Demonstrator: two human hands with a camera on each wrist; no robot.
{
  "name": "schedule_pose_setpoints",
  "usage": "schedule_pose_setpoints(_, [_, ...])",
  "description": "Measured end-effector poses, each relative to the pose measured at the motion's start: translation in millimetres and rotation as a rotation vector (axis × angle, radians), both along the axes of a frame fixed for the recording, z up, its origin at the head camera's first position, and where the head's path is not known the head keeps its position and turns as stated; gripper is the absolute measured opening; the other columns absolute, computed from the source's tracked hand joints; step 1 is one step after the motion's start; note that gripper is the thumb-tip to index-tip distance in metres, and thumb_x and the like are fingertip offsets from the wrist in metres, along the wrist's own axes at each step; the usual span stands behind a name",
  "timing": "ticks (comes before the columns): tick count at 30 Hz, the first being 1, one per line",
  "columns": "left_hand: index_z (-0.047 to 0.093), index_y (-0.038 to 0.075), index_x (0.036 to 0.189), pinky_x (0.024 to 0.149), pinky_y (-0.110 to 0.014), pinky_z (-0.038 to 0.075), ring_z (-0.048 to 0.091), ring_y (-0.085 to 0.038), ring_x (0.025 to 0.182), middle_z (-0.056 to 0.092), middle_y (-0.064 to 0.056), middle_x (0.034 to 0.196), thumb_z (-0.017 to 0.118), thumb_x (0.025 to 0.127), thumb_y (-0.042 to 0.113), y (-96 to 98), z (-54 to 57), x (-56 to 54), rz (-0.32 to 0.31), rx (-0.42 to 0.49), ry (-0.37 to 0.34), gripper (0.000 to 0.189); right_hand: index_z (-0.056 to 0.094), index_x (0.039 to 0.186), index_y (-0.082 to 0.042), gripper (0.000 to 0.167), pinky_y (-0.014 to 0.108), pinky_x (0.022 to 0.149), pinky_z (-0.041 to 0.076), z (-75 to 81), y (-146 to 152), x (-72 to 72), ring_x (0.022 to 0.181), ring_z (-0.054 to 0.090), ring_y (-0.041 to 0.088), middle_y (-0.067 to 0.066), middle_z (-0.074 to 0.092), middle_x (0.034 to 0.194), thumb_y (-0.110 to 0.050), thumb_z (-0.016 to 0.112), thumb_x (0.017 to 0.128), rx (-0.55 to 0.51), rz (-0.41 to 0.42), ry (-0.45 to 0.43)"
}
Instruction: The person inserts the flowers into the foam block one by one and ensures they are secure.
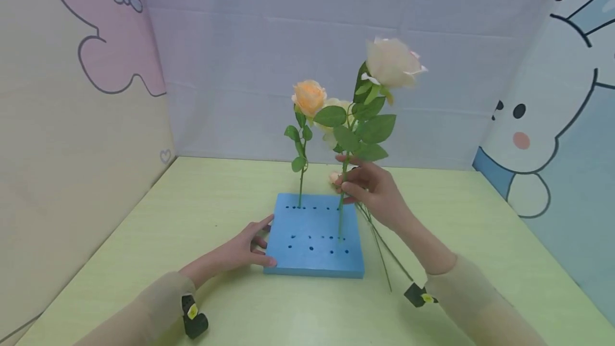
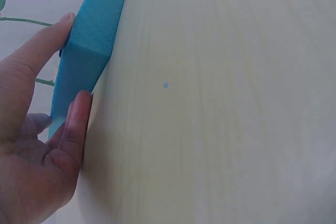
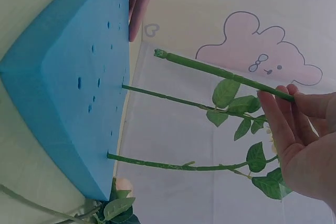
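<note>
Against the left edge of the blue board (image 1: 312, 223) rests the left hand (image 1: 245, 244), fingers apart. An orange rose (image 1: 309, 98) stands in the board. Further right, a white rose (image 1: 393, 63) is held over it, stem pinched in the right hand (image 1: 377, 191) — its leaves partly blocking a yellow rose (image 1: 342, 104) behind. Loose stems (image 3: 38, 205) lie beside the board.

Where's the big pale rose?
In the head view, the big pale rose is right of centre, its stem in the right hand above the blue block.
</note>
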State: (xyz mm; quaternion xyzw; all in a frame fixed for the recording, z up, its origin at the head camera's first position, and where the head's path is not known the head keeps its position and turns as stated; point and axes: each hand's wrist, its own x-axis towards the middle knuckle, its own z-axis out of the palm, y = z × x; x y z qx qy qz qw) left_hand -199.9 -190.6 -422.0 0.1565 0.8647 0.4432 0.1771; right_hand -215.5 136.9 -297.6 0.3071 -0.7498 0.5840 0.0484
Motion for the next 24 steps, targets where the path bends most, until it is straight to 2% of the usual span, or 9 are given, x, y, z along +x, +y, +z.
schedule_pose_setpoints(3, [0.011, 0.021, 0.160, 0.092, -0.031, 0.050, 0.053, -0.021, 0.114, 0.033, -0.014, 0.152, 0.083, 0.079, 0.036, -0.4, -0.9, -0.2, -0.005, 0.001, 0.007, 0.111, 0.052, 0.140, -0.013, 0.047, 0.038, 0.074, 0.061, -2.8, -8.5, 0.4, 0.090, 0.071, 0.019, 0.026, 0.068, 0.103, -0.003, 0.062, 0.095, -0.008, 0.010, -0.006])
schedule_pose_setpoints(5, [0.010, 0.020, 0.160, 0.093, -0.032, 0.050, 0.053, -0.021, 0.114, 0.032, -0.014, 0.152, 0.083, 0.079, 0.036, -0.5, -1.3, -0.3, -0.009, 0.003, 0.008, 0.111, 0.053, 0.139, -0.013, 0.045, 0.037, 0.074, 0.061, -4.5, -14.3, 0.4, 0.090, 0.071, 0.020, 0.030, 0.067, 0.104, -0.003, 0.062, 0.095, -0.004, 0.003, -0.007])
schedule_pose_setpoints(10, [0.010, 0.021, 0.160, 0.094, -0.033, 0.050, 0.054, -0.020, 0.114, 0.032, -0.015, 0.154, 0.083, 0.079, 0.038, -0.7, -2.2, 0.3, -0.013, 0.001, 0.005, 0.111, 0.056, 0.134, -0.013, 0.039, 0.034, 0.075, 0.061, -12.0, -29.0, -1.8, 0.090, 0.072, 0.015, 0.025, 0.071, 0.103, -0.006, 0.062, 0.096, 0.014, -0.025, 0.014])
schedule_pose_setpoints(14, [0.010, 0.020, 0.160, 0.092, -0.031, 0.049, 0.055, -0.020, 0.113, 0.032, -0.015, 0.154, 0.083, 0.079, 0.037, -1.2, -2.4, 1.1, -0.006, -0.004, 0.005, 0.111, 0.058, 0.130, -0.012, 0.035, 0.033, 0.075, 0.061, -18.8, -40.1, -4.0, 0.092, 0.073, 0.024, 0.019, 0.072, 0.101, -0.006, 0.062, 0.096, -0.002, -0.038, 0.020])
schedule_pose_setpoints(18, [0.010, 0.020, 0.160, 0.092, -0.031, 0.049, 0.054, -0.019, 0.112, 0.032, -0.014, 0.153, 0.083, 0.078, 0.037, -1.1, -1.3, 1.7, -0.001, -0.005, 0.002, 0.111, 0.059, 0.128, -0.009, 0.032, 0.032, 0.073, 0.061, -24.5, -49.0, -6.2, 0.093, 0.071, 0.036, 0.020, 0.067, 0.102, -0.005, 0.062, 0.096, -0.023, -0.054, 0.033])
schedule_pose_setpoints(24, [0.011, 0.021, 0.160, 0.093, -0.032, 0.050, 0.054, -0.019, 0.113, 0.033, -0.013, 0.152, 0.084, 0.078, 0.036, 0.5, 1.6, 0.5, 0.013, -0.006, -0.006, 0.111, 0.060, 0.127, -0.007, 0.031, 0.032, 0.072, 0.061, -29.6, -59.3, -9.5, 0.092, 0.072, 0.037, 0.020, 0.067, 0.099, -0.006, 0.062, 0.096, -0.024, -0.072, 0.053])
